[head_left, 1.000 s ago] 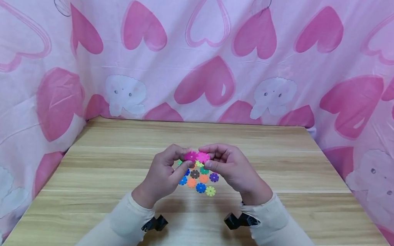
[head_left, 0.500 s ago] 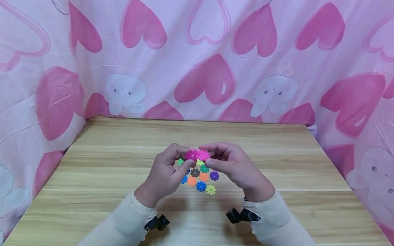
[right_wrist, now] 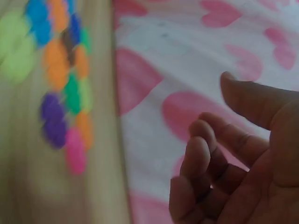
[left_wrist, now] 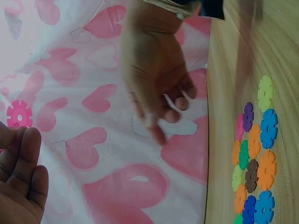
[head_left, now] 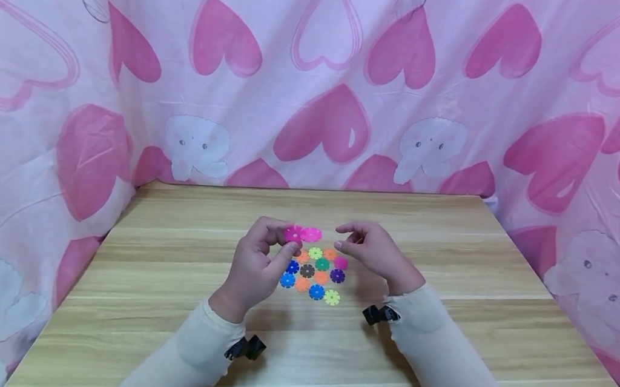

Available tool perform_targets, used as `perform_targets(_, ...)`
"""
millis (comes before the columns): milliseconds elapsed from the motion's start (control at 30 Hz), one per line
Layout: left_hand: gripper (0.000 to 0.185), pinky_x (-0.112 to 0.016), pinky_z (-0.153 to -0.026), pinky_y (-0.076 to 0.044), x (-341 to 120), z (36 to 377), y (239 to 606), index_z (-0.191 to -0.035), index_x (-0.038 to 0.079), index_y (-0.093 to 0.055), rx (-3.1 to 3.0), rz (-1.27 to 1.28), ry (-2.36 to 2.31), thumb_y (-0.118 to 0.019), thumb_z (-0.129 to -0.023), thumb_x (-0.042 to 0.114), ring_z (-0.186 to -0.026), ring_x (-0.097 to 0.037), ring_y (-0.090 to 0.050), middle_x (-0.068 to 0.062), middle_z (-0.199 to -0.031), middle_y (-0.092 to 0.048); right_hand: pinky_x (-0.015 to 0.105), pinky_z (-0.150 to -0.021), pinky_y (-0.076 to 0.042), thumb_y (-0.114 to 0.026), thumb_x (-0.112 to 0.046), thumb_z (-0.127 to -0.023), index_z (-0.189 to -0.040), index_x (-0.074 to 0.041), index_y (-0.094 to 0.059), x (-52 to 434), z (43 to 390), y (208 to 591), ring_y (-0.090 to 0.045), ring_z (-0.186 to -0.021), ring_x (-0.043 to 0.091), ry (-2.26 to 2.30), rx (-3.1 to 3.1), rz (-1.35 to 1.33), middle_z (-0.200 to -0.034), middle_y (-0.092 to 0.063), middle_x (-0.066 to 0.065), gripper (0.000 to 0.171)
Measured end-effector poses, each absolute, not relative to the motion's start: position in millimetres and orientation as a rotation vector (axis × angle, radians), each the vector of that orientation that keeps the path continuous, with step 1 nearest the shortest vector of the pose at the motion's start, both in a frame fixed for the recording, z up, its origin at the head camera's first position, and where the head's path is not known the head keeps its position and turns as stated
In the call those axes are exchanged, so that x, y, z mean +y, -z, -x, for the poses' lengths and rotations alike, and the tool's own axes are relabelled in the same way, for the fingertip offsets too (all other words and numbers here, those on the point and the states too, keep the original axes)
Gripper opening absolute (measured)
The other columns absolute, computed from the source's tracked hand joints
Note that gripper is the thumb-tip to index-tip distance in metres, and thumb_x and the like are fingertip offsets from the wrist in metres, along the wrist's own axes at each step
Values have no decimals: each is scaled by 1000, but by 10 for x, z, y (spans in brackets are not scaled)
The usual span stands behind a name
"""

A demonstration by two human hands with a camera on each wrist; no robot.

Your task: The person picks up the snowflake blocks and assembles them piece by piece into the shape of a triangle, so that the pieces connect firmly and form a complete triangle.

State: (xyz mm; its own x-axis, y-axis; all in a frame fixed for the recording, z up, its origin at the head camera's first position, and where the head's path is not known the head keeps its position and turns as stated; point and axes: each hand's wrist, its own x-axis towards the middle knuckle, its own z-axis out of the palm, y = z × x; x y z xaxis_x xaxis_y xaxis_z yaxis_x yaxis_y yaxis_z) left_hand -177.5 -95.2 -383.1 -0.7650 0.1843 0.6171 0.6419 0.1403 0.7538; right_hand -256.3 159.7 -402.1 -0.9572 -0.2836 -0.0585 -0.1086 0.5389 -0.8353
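Observation:
Above the table, my left hand [head_left: 254, 268] pinches a pair of pink snowflake discs [head_left: 311, 235] between thumb and fingers. The two slotted discs are joined edge to edge, one leaning at an angle to the other. In the left wrist view one pink disc [left_wrist: 19, 107] stands up beyond the fingertips, and the other is mostly hidden. My right hand [head_left: 379, 250] hovers to the right of the discs, apart from them, its fingers loosely bent. Nothing lies between its thumb and fingers in the right wrist view.
Several snowflake discs lie in a loose cluster of rows below the hands, among them a brown disc [head_left: 307, 266], a purple disc [head_left: 338, 271] and a yellow disc [head_left: 332, 292]. The wooden table [head_left: 173, 268] is bounded by a pink heart-patterned curtain [head_left: 321, 121].
My right hand has let go of the pink discs and moved off to the right. My left hand has lifted the joined pair slightly up and left, uncovering more discs on the table.

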Motion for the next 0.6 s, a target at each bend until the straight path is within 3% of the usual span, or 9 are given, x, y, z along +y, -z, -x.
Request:
perform_targets(200,29,-31,-83,-64,-945,1770,3833,-124,3,-57,-2039,810,1659,-66,-98,-4,-87,-19,-72,-11,-98,-69,34,-73,-52,-75,-24,-98,-130,-16,-73,1625,2669,4257,-56,-92,26,1188,2547,52,-106,-62,10,34)
perform_targets(333,29,-31,-83,-64,-940,1768,3832,-125,4,-58,-2043,817,1653,-66,-98,-5,-86,-18,-72,-9,-98,-69,36,-77,-50,-75,-22,-98,-125,-19,-75,1643,2668,4343,-57,-96,27,1128,2501,9,-117,-66,9,28)
perform_targets(600,30,-32,-81,-64,-952,1767,3828,-125,4,-59,-2051,816,1644,-67,-97,-5,-87,-18,-70,-9,-102,-69,34,-72,-53,-75,-6,-94,-122,-22,-76,1627,2633,4413,-56,-98,30,1165,2405,-83,-138,-61,10,32)
